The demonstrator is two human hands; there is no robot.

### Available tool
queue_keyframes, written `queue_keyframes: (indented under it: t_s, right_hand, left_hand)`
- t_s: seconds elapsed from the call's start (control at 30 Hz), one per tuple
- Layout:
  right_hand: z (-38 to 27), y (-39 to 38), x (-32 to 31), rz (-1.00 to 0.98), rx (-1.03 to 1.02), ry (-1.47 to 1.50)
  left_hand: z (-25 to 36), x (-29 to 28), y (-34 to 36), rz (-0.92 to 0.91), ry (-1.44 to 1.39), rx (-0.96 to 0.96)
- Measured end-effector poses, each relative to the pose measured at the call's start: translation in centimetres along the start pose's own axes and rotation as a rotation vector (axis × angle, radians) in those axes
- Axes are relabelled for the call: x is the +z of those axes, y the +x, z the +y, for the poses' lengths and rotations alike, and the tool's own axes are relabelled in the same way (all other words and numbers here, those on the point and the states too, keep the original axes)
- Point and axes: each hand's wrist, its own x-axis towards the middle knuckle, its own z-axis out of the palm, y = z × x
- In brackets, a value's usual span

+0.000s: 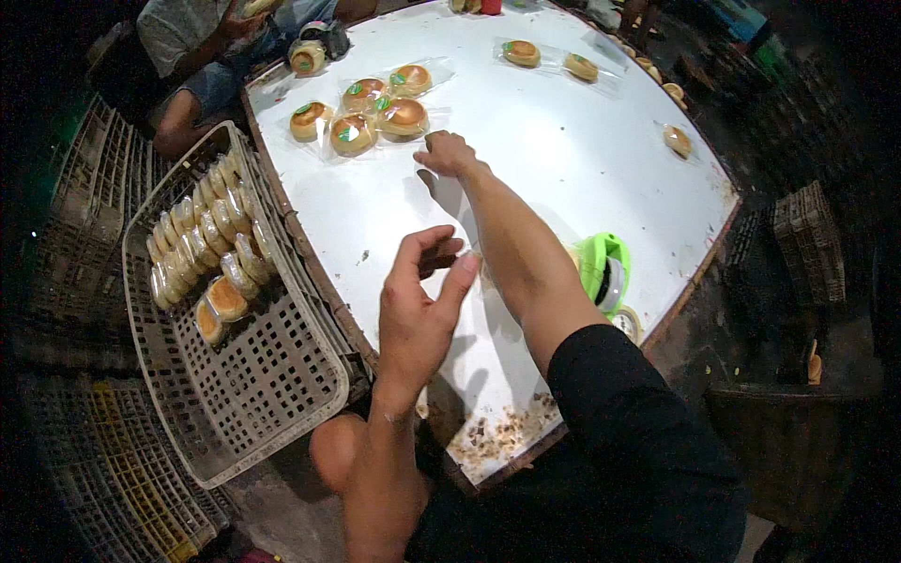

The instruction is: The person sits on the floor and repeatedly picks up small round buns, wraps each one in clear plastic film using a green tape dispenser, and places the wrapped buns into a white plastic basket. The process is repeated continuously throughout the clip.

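Note:
My left hand (418, 324) is raised over the near part of the white table, thumb and fingers curved apart with nothing between them. Farther forward, my right hand (449, 155) reaches across the table, fingers bent and slightly apart, close to a group of round buns (353, 134) in clear wrappers with green labels. The nearest wrapped bun (404, 116) lies just beyond its fingertips; I see no contact. Beside my right forearm stands a bright green tape dispenser (601, 267) with a tape roll (626, 324) next to it. Something pale is partly hidden behind that forearm.
A plastic crate (272, 385) at the left holds rows of wrapped buns (202, 235). More wrapped buns (522, 53) lie at the far side, and one (676, 141) near the right edge. Another person (216, 56) sits at the far left. Stacked crates (84, 188) stand beyond.

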Motion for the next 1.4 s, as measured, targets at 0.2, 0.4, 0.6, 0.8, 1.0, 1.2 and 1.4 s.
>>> queue_keyframes:
  t_s: [0.2, 0.4, 0.6, 0.8, 1.0, 1.2, 1.4]
  right_hand:
    - [-4.1, -9.5, -4.7, 0.4, -0.606, 0.186]
    - [-10.6, -30.8, -9.3, 0.38, -0.763, 0.229]
    - [-7.1, -39.0, -4.4, 0.678, -0.384, 0.439]
    - [-6.1, -41.3, -2.9, 0.37, -0.269, 0.958]
    - [-5.8, -43.0, -5.4, 0.503, -0.3, 0.855]
    - [-7.3, -45.8, -7.4, 0.844, -0.541, 0.435]
    - [-6.5, -43.8, -7.0, 0.68, -0.346, 0.918]
  left_hand:
    - [-0.5, -1.0, -0.3, 0.232, 0.449, 0.07]
    - [-2.1, -0.7, -0.2, 0.196, 0.567, 0.117]
    - [-0.6, 2.2, -2.9, -0.211, -0.404, -0.162]
    - [-3.2, 2.7, -4.1, 0.218, -0.088, 0.122]
    - [-0.4, 3.6, -9.3, 0.087, 0.148, 0.432]
    - [1.1, 1.9, -11.7, 0.244, 0.308, 0.609]
    - [1.5, 1.4, -10.6, 0.19, -0.108, 0.304]
